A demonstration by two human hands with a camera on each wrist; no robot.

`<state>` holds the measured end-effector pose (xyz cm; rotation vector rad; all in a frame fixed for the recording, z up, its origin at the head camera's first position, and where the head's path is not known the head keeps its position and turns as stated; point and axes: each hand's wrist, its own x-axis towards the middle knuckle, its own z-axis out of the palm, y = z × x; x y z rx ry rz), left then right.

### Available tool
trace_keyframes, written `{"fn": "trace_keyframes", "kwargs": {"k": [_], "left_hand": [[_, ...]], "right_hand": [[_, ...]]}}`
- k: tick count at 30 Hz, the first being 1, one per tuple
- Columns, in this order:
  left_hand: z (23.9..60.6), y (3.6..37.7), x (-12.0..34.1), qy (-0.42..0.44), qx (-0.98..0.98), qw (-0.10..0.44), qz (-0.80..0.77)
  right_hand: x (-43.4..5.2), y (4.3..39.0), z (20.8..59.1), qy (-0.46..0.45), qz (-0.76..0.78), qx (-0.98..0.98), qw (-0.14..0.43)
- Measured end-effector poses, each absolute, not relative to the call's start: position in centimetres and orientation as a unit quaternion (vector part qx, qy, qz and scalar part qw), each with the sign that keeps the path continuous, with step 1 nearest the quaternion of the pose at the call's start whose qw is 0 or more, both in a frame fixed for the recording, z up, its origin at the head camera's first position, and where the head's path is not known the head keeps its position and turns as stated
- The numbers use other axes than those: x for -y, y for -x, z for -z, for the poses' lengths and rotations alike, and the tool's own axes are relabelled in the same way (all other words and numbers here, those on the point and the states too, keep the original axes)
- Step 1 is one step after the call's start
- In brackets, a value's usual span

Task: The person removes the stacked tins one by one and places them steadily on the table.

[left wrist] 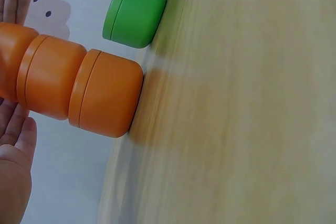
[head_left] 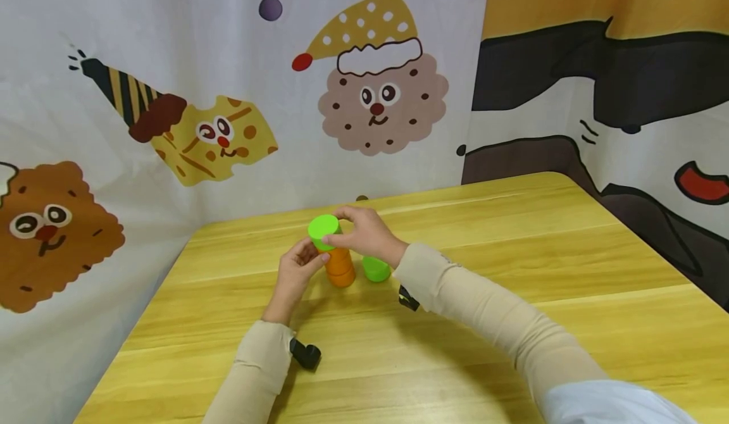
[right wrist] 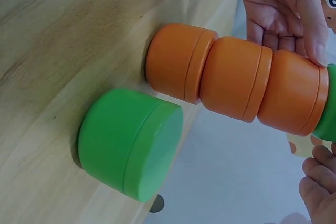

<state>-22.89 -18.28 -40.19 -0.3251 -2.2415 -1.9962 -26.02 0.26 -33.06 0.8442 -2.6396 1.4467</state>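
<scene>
Three round orange lidded jars (head_left: 340,272) stand stacked on the table, the bottom one (left wrist: 107,93) resting on the wood. On top of them is a green lidded jar (head_left: 323,229), gripped at its sides by my right hand (head_left: 367,234), thumb in front and fingers behind. My left hand (head_left: 296,275) holds the top orange jar (right wrist: 294,93) from the left, its thumb near that jar's lid. A second green jar (right wrist: 128,142) stands upright on the table to the right of the stack, apart from it. In the left wrist view the top of the stack runs out of frame.
The wood-grain table (head_left: 484,329) spreads out on all sides of the stack. Behind it hangs a curtain (head_left: 228,63) with cartoon food prints. Black wrist cameras sit at both cuffs, the left one (head_left: 305,354) low over the table.
</scene>
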Motion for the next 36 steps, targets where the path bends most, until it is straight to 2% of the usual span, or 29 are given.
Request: {"fn": "trace_keyframes", "kwargs": {"k": [14, 27, 36], "left_hand": [[40.4, 23.1, 18.3, 0.091, 0.737, 0.065, 0.667], [40.2, 23.0, 18.1, 0.087, 0.734, 0.069, 0.670], [40.1, 22.9, 18.1, 0.092, 0.734, 0.065, 0.670]], "right_hand": [[-1.7, 25.7, 33.2, -0.241, -0.493, 0.836, 0.022], [-4.7, 25.9, 34.3, -0.220, -0.497, 0.836, 0.071], [-6.8, 25.6, 35.1, -0.208, -0.490, 0.843, 0.079]]}}
